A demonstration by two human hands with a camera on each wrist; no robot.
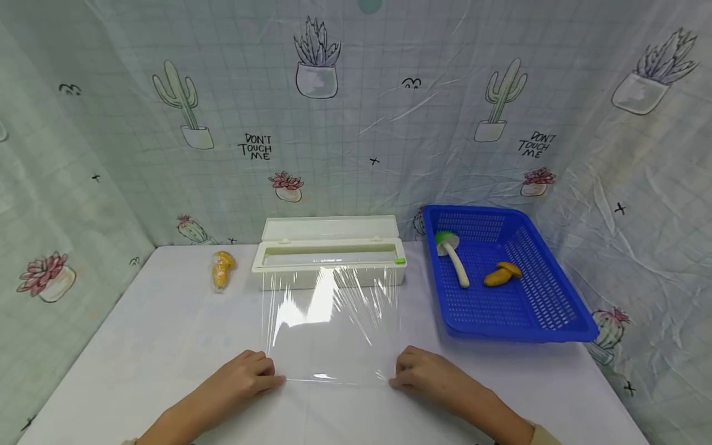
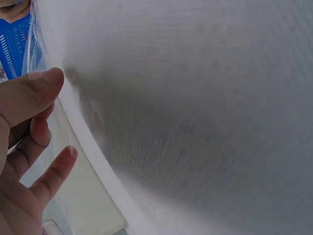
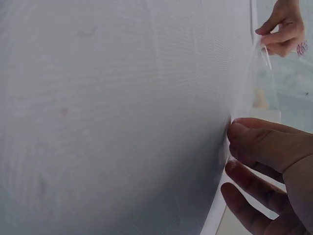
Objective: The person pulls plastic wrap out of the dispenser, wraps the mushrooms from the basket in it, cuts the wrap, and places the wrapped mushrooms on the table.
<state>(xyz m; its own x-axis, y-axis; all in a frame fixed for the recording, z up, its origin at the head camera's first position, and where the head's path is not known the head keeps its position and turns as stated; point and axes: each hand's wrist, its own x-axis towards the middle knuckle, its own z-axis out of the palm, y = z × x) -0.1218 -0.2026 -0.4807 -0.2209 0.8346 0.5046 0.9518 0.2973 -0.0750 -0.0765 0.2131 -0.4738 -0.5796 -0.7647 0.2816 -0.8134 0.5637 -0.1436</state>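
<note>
A sheet of clear plastic wrap point(image 1: 334, 346) stretches from the white wrap dispenser box point(image 1: 328, 278) toward the near side of the table. My left hand point(image 1: 241, 380) pinches its near left corner between thumb and fingers. At the near right corner, my right hand point(image 1: 425, 377) pinches the film the same way. In the left wrist view the left thumb point(image 2: 36, 93) presses against a curled finger at the film's edge. The right wrist view shows the right hand point(image 3: 269, 156) at the other corner. The dispenser's lid point(image 1: 330, 227) stands raised at the back.
A blue plastic basket point(image 1: 520, 334) on the right holds a green-capped mushroom point(image 1: 456, 262) with a long white stem and a yellow mushroom point(image 1: 502, 274). Left of the dispenser lies a yellow wrapped piece point(image 1: 222, 270). Patterned cloth point(image 1: 345, 130) hangs behind the white table point(image 1: 167, 327).
</note>
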